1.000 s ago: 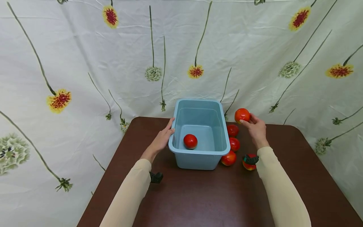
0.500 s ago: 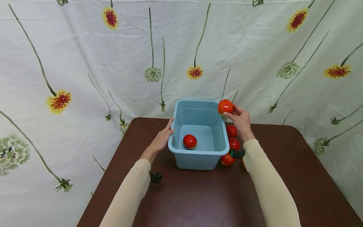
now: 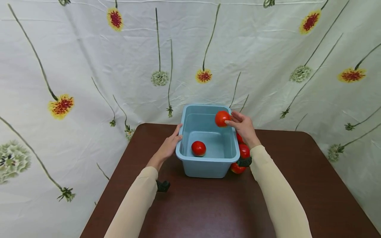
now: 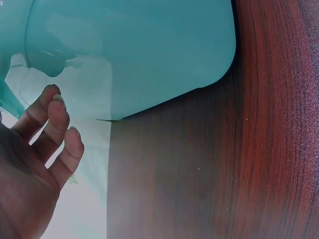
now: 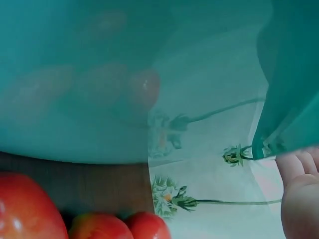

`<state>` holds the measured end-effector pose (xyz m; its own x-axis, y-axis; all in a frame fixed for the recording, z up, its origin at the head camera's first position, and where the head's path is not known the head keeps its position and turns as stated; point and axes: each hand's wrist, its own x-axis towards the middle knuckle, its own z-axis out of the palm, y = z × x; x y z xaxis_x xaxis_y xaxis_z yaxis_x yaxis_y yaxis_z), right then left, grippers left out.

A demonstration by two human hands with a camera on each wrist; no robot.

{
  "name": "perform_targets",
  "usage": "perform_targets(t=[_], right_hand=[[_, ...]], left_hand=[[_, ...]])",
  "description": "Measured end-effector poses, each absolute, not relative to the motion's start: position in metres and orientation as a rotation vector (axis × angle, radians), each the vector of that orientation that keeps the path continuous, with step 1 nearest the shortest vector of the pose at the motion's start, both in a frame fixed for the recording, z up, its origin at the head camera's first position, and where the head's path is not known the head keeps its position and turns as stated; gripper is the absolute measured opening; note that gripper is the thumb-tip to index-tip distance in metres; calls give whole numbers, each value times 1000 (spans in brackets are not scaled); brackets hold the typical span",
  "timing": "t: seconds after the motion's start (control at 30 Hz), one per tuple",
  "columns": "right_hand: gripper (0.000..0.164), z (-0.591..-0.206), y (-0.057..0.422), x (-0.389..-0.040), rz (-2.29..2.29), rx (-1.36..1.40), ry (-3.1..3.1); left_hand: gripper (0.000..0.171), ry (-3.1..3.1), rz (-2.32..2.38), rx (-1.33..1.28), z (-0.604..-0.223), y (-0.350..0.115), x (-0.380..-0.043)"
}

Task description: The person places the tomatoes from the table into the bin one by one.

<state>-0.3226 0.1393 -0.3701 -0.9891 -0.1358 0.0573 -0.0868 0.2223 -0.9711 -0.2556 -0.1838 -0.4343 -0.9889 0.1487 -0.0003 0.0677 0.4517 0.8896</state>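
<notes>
My right grip (image 3: 243, 128) pinches a red fruit (image 3: 221, 118), held over the blue bin (image 3: 205, 169) near its right rim. My left grip (image 3: 168, 145) rests, fingers relaxed, at the left rim. A second fruit (image 3: 198, 148) lies inside; further fruits (image 3: 244, 151) sit along the bin's right side on the dark surface (image 3: 208, 206).

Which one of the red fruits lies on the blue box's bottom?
The fruit in the front left of the box; the right hand holds another, the others sit outside.
</notes>
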Motion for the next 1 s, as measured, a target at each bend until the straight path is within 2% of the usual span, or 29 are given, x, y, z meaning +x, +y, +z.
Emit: perform_targets(t=[0.33,0.77,1.0], right_hand=[[67,-384,162,-319,-1964,-148,2430],[61,-427,200,-313,-1875,100,2486],[68,-451,215,-304,-1686,213,2485]], left_hand=[[52,2623,1577,204,-435,-186,-256],[52,2602,1609,219,-436,-184,-257],[52,2589,1622,226,-438,-186,-257]])
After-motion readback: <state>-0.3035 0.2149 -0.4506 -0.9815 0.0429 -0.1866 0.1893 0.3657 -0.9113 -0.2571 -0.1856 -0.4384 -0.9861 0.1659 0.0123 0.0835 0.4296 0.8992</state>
